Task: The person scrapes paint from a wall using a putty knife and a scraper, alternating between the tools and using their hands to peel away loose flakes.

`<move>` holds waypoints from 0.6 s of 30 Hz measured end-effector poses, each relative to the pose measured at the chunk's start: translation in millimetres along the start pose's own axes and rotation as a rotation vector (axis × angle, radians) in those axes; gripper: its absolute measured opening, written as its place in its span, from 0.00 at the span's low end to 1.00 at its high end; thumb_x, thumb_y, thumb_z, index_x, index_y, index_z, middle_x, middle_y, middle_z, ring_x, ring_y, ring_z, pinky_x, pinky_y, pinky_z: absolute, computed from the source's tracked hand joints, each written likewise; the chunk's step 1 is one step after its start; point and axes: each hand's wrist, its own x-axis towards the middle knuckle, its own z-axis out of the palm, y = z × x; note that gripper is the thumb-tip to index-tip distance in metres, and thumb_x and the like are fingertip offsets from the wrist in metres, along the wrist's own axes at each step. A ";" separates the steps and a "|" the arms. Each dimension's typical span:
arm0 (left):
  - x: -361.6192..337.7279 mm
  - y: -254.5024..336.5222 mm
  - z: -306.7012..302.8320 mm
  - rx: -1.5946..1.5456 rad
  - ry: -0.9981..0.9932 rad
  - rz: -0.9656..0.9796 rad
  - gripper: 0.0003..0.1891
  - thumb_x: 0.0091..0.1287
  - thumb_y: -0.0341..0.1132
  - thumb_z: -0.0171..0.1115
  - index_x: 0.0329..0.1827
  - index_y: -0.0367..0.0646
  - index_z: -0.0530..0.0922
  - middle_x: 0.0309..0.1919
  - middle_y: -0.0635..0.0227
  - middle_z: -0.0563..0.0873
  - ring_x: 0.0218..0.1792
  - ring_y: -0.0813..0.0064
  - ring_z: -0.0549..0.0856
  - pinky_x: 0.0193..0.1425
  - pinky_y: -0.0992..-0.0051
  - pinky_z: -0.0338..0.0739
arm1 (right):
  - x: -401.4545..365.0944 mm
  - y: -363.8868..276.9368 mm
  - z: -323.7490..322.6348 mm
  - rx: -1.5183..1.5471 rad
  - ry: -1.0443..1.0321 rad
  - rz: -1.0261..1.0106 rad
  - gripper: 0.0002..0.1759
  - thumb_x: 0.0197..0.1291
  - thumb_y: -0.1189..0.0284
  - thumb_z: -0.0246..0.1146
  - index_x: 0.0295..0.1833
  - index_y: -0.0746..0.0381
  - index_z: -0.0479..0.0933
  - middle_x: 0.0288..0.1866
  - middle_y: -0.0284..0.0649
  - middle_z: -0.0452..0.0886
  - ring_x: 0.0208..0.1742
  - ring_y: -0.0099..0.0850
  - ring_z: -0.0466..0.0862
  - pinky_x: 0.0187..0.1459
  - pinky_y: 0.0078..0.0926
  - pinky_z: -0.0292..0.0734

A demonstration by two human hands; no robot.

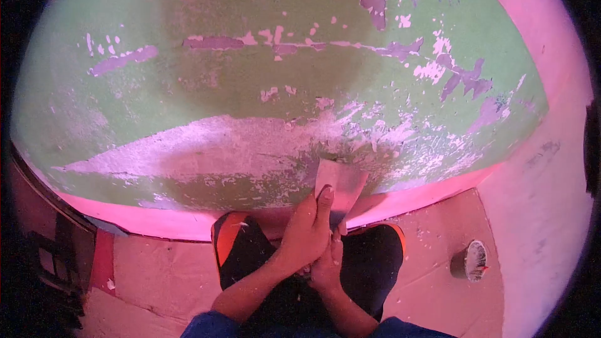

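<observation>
A broad flat scraper blade (343,183) points up at the lower part of a green wall (263,87) with peeling paint. My left hand (307,228) is wrapped round the scraper near the base of the blade, its thumb lying on the metal. Just below and to the right, my right hand (327,263) is closed round the handle, which the fingers mostly hide. The blade's top edge lies at or close to the scraped, flaking strip of paint; contact cannot be made out.
A small round container (469,261) with a whitish rim stands on the brown floor covering (432,238) at the right. My dark-clothed knees are below the wall. A pale wall (532,213) rises at the right, and a dark framed object (53,244) is at the left.
</observation>
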 end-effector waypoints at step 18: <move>-9.9 8.1 -9.1 0.074 -0.109 -0.094 0.20 0.71 0.42 0.41 0.42 0.30 0.71 0.31 0.40 0.76 0.37 0.43 0.76 0.41 0.59 0.68 | 2.8 7.8 17.5 -0.208 0.190 -0.048 0.16 0.68 0.60 0.41 0.49 0.60 0.63 0.19 0.35 0.69 0.10 0.21 0.65 0.11 0.18 0.60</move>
